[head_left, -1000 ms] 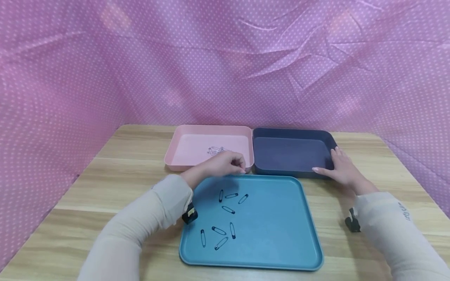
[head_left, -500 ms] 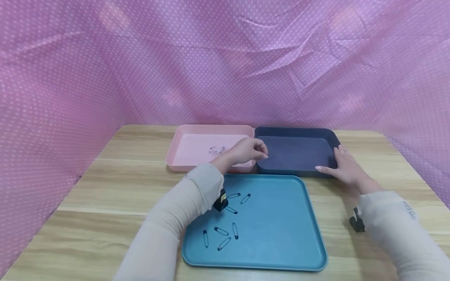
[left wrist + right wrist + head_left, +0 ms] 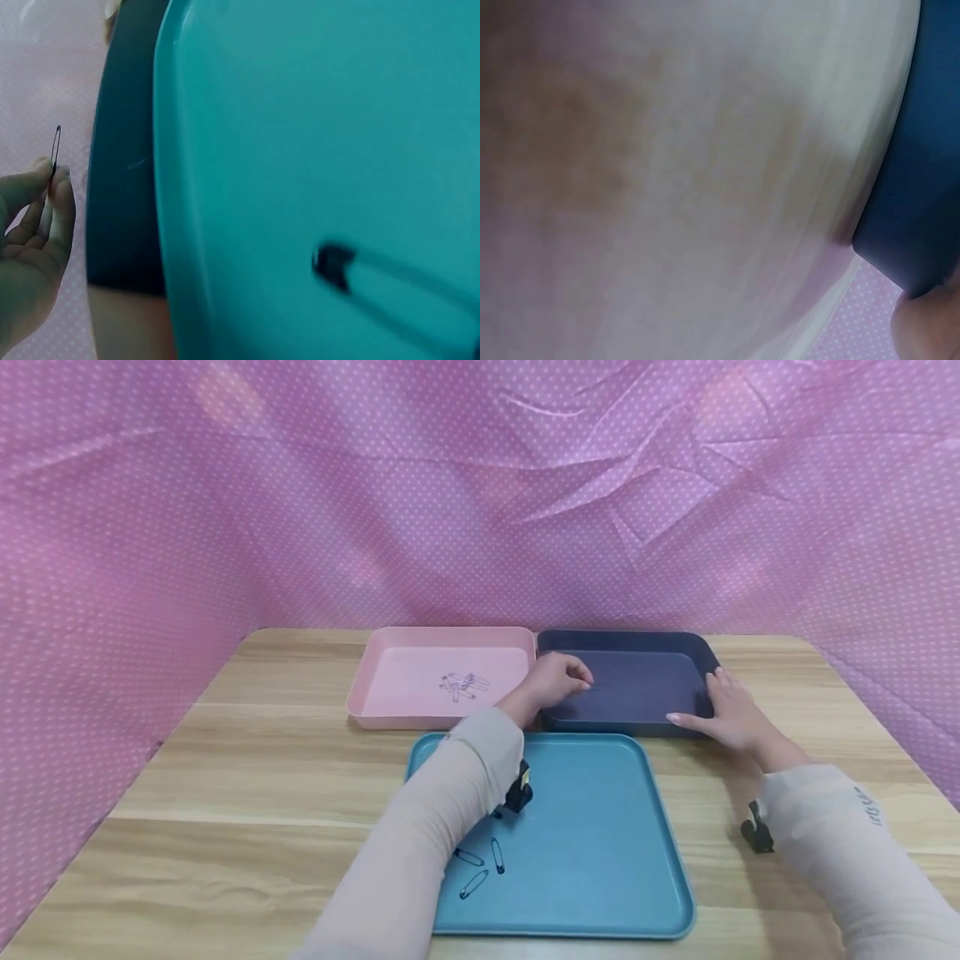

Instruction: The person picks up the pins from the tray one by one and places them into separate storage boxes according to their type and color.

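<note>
My left hand pinches a black safety pin between thumb and fingertips, over the left part of the dark navy tray. In the left wrist view the pin points up out of the pinch. My right hand rests on the navy tray's right rim, thumb along the front edge and fingers spread straight. Several black safety pins lie on the blue tray in front; my left forearm hides part of it. Silver safety pins lie in a heap in the pink tray.
The pink and navy trays stand side by side at the back of the wooden table, just behind the blue tray. A pink dotted cloth hangs around the back and sides. Black camera mounts hang under both wrists.
My left hand has moved right, from the front of the pink tray to over the navy tray, and the forearm now covers more of the blue tray. My right hand stays at the rim.
</note>
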Demonstrator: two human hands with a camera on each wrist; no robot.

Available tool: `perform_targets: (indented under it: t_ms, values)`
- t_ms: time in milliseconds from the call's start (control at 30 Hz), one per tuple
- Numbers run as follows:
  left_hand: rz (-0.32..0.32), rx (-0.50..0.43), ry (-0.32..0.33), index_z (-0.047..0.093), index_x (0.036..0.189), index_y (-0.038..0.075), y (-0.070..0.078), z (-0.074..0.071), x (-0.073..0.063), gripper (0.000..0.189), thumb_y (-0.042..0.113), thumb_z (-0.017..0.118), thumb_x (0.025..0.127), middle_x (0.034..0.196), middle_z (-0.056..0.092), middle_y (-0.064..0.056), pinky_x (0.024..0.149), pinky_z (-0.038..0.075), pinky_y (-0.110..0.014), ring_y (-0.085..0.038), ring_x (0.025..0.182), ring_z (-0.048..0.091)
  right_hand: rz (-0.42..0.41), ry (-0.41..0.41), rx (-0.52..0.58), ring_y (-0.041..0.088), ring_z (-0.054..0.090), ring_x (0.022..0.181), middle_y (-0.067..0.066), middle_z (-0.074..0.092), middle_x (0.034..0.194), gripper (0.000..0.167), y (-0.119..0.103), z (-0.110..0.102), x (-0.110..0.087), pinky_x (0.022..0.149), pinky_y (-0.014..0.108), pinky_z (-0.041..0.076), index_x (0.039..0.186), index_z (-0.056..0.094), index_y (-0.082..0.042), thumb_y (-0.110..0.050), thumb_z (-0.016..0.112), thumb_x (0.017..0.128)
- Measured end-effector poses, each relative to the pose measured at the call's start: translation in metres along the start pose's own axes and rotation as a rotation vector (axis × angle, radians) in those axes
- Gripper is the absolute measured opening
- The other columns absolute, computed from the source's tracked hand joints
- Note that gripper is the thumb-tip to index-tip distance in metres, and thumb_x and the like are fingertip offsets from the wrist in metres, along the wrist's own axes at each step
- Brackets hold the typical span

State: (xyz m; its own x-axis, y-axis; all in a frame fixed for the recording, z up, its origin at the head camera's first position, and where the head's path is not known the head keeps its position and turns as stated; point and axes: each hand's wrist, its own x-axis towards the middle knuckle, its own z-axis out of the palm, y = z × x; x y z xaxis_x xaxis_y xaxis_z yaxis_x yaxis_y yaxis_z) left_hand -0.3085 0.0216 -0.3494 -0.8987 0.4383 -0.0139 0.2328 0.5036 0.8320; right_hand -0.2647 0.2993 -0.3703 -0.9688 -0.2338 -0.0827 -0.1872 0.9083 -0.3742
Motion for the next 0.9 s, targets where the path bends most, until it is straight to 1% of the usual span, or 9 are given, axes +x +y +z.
perform_targets:
  t_ms: [100,167,300,433,533,600,733,900]
  values:
    - [0.017,0.072,0.001,0.065,0.087,0.006,0.000,0.007,0.006,0.009,0.008,0.060,0.081,0.077,0.061,0.001,0.058,0.042,-0.017,-0.007,0.069,0.055,0.000,0.000,0.001,0.042,-0.010,0.123,0.037,-0.007,0.132,0.101,-0.001,0.001,0.001,0.098,0.053,-0.003,0.128,0.000,0.019,-0.054,0.049,0.079]
    - [0.021,0.098,-0.002,0.065,0.087,0.006,0.000,0.011,0.009,0.009,0.006,0.059,0.081,0.079,0.062,0.000,0.057,0.042,-0.016,-0.007,0.069,0.056,0.002,0.001,0.004,0.043,-0.010,0.123,0.037,-0.007,0.132,0.102,-0.001,0.001,0.000,0.098,0.053,-0.003,0.128,0.000,0.019,-0.054,0.049,0.079]
    - [0.015,0.115,-0.003,0.066,0.089,0.005,0.000,0.020,0.015,0.012,0.003,0.058,0.080,0.080,0.063,-0.001,0.056,0.041,-0.015,-0.007,0.069,0.056,0.008,0.001,0.005,0.043,-0.010,0.123,0.037,-0.008,0.132,0.102,-0.001,0.001,-0.001,0.097,0.054,-0.002,0.128,-0.001,0.019,-0.055,0.049,0.078]
    - [-0.019,0.102,0.012,0.066,0.088,0.006,0.000,0.026,0.017,0.012,0.001,0.057,0.081,0.075,0.061,-0.001,0.055,0.042,-0.017,-0.008,0.068,0.055,0.009,0.001,0.000,0.043,-0.010,0.123,0.036,-0.009,0.133,0.102,-0.002,0.000,-0.001,0.097,0.054,-0.003,0.128,-0.001,0.018,-0.055,0.049,0.078]
    - [-0.038,0.113,0.023,0.066,0.087,0.006,-0.001,0.031,0.018,0.012,0.002,0.057,0.080,0.073,0.061,0.001,0.058,0.041,-0.017,-0.008,0.068,0.054,0.012,0.000,0.001,0.043,-0.010,0.123,0.035,-0.010,0.133,0.102,-0.002,0.001,-0.001,0.097,0.054,-0.003,0.129,-0.001,0.018,-0.055,0.049,0.078]
    - [-0.046,0.137,0.033,0.066,0.085,0.007,-0.003,0.034,0.020,0.011,0.002,0.058,0.080,0.073,0.061,0.001,0.061,0.041,-0.017,-0.008,0.069,0.053,0.015,0.000,0.001,0.044,-0.010,0.123,0.035,-0.010,0.133,0.102,-0.002,0.001,0.000,0.097,0.054,-0.003,0.129,-0.001,0.018,-0.055,0.049,0.078]
    - [-0.053,0.188,0.067,0.068,0.083,0.009,-0.004,0.040,0.024,0.013,0.002,0.059,0.078,0.077,0.062,0.002,0.069,0.040,-0.018,-0.009,0.075,0.052,0.018,0.001,-0.009,0.044,-0.009,0.123,0.035,-0.010,0.133,0.102,-0.001,0.000,0.000,0.097,0.054,-0.002,0.129,-0.001,0.018,-0.056,0.049,0.078]
    - [-0.080,0.189,0.098,0.069,0.084,0.009,-0.004,0.046,0.028,0.014,0.001,0.059,0.078,0.083,0.063,0.001,0.075,0.040,-0.018,-0.012,0.084,0.054,0.023,-0.003,-0.004,0.044,-0.009,0.123,0.035,-0.011,0.133,0.102,-0.001,0.001,-0.001,0.097,0.054,-0.002,0.129,-0.001,0.018,-0.055,0.049,0.078]
